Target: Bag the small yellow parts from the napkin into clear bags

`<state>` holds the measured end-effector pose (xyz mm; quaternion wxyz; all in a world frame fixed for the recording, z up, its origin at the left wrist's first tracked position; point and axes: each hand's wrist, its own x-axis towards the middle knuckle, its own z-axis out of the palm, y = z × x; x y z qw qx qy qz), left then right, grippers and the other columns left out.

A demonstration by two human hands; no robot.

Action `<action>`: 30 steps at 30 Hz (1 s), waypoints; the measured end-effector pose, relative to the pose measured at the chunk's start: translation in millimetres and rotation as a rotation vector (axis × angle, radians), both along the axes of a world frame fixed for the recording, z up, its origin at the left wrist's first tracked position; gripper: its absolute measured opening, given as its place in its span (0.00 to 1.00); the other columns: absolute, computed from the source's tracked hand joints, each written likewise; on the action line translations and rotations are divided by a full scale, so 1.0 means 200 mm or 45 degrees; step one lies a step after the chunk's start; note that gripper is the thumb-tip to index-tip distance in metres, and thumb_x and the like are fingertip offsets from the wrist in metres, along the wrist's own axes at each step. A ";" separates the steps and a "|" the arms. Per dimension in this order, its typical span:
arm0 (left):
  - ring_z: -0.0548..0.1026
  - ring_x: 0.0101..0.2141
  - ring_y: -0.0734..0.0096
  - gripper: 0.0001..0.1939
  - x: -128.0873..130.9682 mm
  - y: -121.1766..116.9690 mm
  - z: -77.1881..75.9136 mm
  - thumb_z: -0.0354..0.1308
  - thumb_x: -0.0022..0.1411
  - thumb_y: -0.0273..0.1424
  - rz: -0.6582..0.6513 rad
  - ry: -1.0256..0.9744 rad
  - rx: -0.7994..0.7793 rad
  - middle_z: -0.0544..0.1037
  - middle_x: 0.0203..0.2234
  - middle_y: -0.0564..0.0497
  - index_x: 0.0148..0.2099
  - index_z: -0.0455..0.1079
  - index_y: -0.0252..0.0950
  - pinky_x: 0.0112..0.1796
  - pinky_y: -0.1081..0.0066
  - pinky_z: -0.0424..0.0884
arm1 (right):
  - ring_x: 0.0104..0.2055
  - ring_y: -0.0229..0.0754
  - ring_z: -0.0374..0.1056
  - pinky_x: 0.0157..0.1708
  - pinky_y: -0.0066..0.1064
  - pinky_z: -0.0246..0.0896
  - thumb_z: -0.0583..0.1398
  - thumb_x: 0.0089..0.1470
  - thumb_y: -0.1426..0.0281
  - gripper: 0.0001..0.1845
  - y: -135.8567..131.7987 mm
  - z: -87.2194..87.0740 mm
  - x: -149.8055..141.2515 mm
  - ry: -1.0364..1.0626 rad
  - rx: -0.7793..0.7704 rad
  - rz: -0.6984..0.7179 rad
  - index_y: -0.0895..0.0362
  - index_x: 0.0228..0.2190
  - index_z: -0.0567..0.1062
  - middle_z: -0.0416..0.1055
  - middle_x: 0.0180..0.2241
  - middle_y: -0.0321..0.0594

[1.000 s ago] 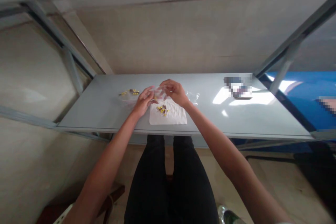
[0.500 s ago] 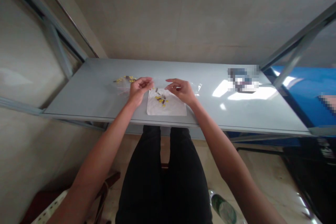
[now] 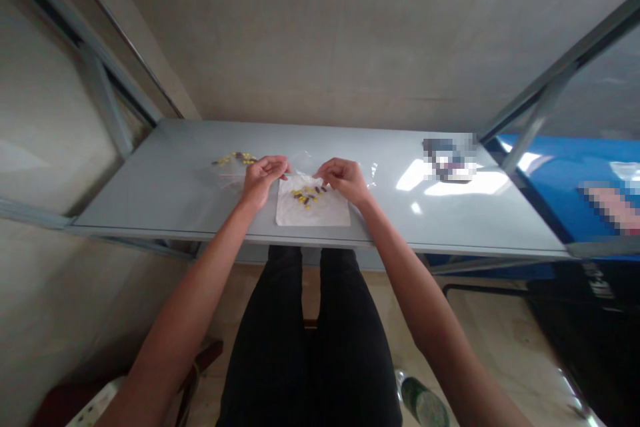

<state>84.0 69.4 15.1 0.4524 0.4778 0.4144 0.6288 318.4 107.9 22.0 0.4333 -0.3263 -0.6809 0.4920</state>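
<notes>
Clear plastic bag (image 3: 302, 163) pinched up narrowly by the left hand (image 3: 262, 181) and right hand (image 3: 344, 181), right over yellow capsules (image 3: 305, 197) on a white paper sheet (image 3: 313, 215)!

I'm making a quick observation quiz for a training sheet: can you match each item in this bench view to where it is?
Items:
1. Middle capsule group
2. Far capsule group
3. Green bottle
4. Right hand

Places:
A. On the floor below the table
B. At the upper right of the paper
C. On the white paper
D. Beyond the left hand, on clear plastic

Pairs: 1-C, 2-D, 3-A, 4-B
</notes>
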 end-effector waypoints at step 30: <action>0.76 0.48 0.49 0.18 -0.08 0.01 -0.11 0.54 0.48 0.15 0.775 0.937 0.112 0.81 0.38 0.43 0.36 0.78 0.38 0.57 0.46 0.64 | 0.44 0.48 0.64 0.40 0.37 0.61 0.57 0.53 0.76 0.15 0.03 0.03 0.18 -0.779 0.731 -1.150 0.55 0.35 0.83 0.71 0.36 0.46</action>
